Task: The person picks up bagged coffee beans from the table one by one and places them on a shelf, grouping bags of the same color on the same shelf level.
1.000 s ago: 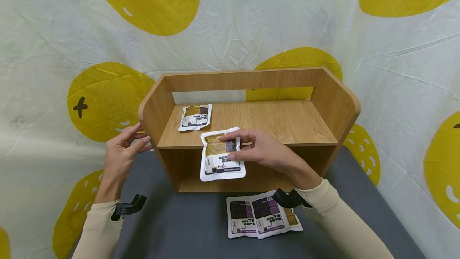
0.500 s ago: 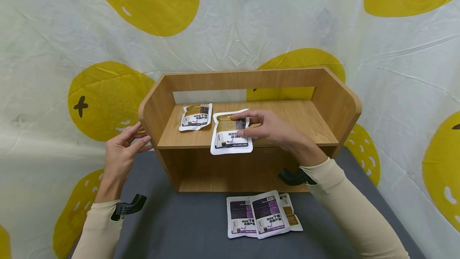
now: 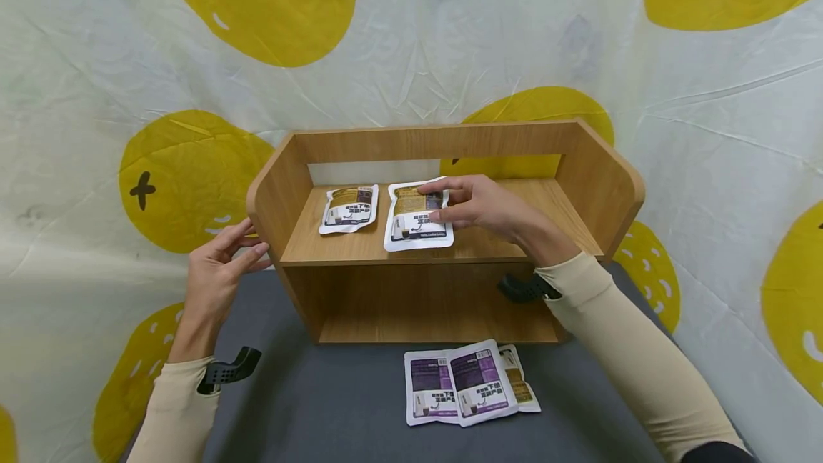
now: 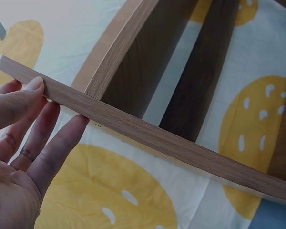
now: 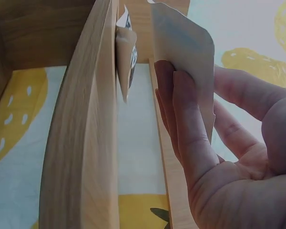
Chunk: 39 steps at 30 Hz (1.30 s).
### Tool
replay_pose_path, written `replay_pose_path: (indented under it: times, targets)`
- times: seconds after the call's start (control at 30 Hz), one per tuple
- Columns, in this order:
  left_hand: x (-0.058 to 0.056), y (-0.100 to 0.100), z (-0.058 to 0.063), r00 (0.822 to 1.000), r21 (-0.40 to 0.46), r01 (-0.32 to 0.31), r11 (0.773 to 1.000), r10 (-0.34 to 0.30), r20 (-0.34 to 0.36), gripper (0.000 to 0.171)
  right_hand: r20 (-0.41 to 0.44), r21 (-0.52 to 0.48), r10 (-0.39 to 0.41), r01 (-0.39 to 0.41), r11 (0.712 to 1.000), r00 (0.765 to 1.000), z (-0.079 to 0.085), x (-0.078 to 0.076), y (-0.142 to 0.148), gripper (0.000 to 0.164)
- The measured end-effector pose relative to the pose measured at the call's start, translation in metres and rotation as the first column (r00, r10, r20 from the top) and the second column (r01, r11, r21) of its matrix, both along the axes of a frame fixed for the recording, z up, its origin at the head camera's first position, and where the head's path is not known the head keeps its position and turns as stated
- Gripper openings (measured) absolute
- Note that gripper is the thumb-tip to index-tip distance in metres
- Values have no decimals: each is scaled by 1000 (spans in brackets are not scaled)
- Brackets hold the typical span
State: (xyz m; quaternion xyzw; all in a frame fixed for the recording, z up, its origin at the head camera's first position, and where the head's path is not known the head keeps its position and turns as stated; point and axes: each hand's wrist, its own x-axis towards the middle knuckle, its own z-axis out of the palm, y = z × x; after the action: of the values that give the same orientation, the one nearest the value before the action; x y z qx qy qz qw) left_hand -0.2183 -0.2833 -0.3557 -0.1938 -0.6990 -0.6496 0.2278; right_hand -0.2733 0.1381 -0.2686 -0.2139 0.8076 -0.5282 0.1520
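My right hand (image 3: 485,207) grips a white pouch with gold-brown print (image 3: 418,223) by its right side, over the upper shelf of a wooden two-tier rack (image 3: 514,234). In the right wrist view, fingers (image 5: 193,129) lie on the pouch's pale face (image 5: 181,38), which tilts above the shelf board. To its left, a second gold-printed pouch (image 3: 348,209) lies on the same upper shelf. My left hand (image 3: 218,270) touches the rack's left side panel; in the left wrist view its thumb rests on the panel's edge (image 4: 128,121), with the other fingers along the outer side.
On the dark grey table (image 3: 308,399), in front of the rack, lie overlapping purple-printed pouches (image 3: 482,391), with a gold-printed one (image 3: 522,384) partly beneath. The rack's lower compartment (image 3: 424,299) faces me. A pale cloth with yellow shapes (image 3: 398,34) hangs behind.
My right hand has carried the pouch up and slightly right, from in front of the shelf edge to over the upper shelf. My left hand stays at the side panel.
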Motion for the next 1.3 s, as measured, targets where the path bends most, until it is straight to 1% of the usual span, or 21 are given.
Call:
replay_pose_path:
  times: [0.27, 0.43, 0.73, 0.9, 1.0, 1.1, 1.2, 1.3]
  targets:
    - [0, 0, 0, 1000, -5, -8, 1000, 9, 4, 49, 27, -8, -27, 28, 1000, 999, 0, -15, 0, 51]
    - [0, 0, 0, 1000, -9, -13, 1000, 13, 2, 49, 36, 16, -57, 56, 998, 998, 2, -22, 0, 52]
    - [0, 0, 0, 1000, -12, -11, 1000, 11, -2, 49, 85, 22, -33, 31, 999, 996, 3, -36, 1, 53]
    - [1, 0, -1, 1000, -9, -9, 1000, 9, 6, 49, 67, 86, -41, 35, 996, 997, 2, -43, 2, 52]
    - [1, 0, 0, 1000, -6, -9, 1000, 9, 7, 49, 31, 150, -57, 52, 987, 998, 1, -48, 2, 52]
    - [1, 0, 0, 1000, -9, -13, 1000, 13, 4, 49, 21, 187, -77, 72, 980, 997, 1, -52, 2, 51]
    - [0, 0, 0, 1000, -5, -11, 1000, 11, 1, 49, 47, 185, -86, 76, 980, 995, 0, -54, 1, 51]
    - [0, 0, 0, 1000, 5, -6, 1000, 6, 2, 49, 80, 160, -82, 69, 985, 993, 0, -54, 0, 50]
